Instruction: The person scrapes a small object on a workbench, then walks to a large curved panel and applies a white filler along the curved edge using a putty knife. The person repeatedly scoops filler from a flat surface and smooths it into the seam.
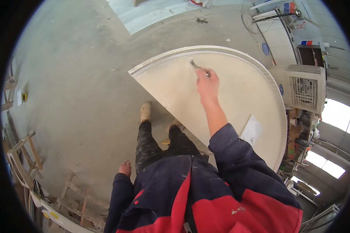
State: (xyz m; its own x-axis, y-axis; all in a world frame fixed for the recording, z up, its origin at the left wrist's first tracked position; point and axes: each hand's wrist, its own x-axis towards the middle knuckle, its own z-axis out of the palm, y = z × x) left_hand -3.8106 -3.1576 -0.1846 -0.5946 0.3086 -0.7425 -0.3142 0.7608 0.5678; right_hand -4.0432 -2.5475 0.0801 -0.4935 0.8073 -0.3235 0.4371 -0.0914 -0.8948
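My right hand (207, 83) is closed around a small tool (193, 63), blurred, perhaps a brush or a putty knife. It is over the far part of a large cream half-round panel (178, 84) with a raised curved rim. On the panel, to the right of my forearm, lies a white rectangular plate (251, 129) with small lumps of whitish material on it. My left hand (125, 169) hangs low beside my left thigh, away from the panel. Its fingers are partly curled, and whether it holds anything is not visible.
A slatted fan unit (304, 87) stands beyond the panel's right side, near cluttered shelving. Wooden frames (24, 163) stand at lower left. A pale sheet (145, 16) lies on the floor at the top, where part of a red shoe shows. Loose cables hang at upper right.
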